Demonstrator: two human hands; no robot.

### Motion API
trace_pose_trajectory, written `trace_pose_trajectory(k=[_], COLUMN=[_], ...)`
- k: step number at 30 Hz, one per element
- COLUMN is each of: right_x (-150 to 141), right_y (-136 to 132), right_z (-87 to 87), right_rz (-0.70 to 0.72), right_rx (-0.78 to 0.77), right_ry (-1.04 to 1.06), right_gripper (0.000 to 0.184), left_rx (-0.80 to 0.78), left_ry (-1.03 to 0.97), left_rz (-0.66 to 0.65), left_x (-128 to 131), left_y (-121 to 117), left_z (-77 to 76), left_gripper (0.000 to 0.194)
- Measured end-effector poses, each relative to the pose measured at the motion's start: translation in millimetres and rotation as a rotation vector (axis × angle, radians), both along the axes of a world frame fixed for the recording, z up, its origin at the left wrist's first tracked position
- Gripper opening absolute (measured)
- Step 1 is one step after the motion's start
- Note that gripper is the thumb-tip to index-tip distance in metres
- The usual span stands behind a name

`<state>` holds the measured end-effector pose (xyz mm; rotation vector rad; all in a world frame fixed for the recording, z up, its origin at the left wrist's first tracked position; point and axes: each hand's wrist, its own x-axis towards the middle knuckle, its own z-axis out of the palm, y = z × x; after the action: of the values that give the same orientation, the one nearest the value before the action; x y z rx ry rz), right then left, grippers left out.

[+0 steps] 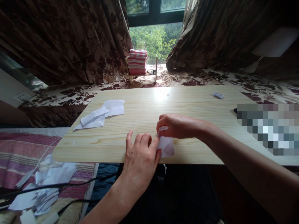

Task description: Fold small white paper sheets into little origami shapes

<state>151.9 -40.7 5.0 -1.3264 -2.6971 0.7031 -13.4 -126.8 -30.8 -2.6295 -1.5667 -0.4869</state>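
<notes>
White paper lies by the near edge of the wooden table, its visible long axis apparently running away from the person, the raised flap at the far end; the left side is hidden. The right hand pinches that flap; the left hand steadies the sheet, though whether it grips, I cannot tell. Creasing well likely calls for aligned edges and firm, even pressure.

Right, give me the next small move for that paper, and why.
I'd probably press down the raised upper part of the paper: the right hand appears to pinch it above the table, while the creased lower part lies spread and the left hand sits at its left side, seemingly able to steady it.
</notes>
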Motion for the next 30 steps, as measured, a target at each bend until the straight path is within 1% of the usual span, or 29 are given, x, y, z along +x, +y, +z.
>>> trace_pose_trajectory(k=[6,11,17,28,30], right_x=[-0.7,0.5,6.8,4.9,4.9], right_y=[-0.8,-0.2,1.5,3.1,3.0], right_z=[-0.9,-0.1,3.6,0.7,0.8], right_rz=[-0.004,0.003,-0.068,-0.068,-0.051], right_rx=[0.005,0.023,0.016,0.072,0.082], right_ry=[0.007,-0.009,-0.039,-0.046,-0.05], right_gripper=[0.022,0.019,0.023,0.021,0.021], left_rx=[0.013,-0.013,-0.021,-0.039,-0.044], left_ry=[-0.01,0.042,0.061,0.103,0.11], left_rz=[-0.006,-0.001,0.013,0.002,0.006], left_x=[1.0,2.3,4.3,5.7,6.5], left_y=[1.5,2.4,3.5,4.4,4.6], left_z=[-1.5,0.9,1.2,3.8,4.5], left_gripper=[0.032,0.033,0.027,0.032,0.032])
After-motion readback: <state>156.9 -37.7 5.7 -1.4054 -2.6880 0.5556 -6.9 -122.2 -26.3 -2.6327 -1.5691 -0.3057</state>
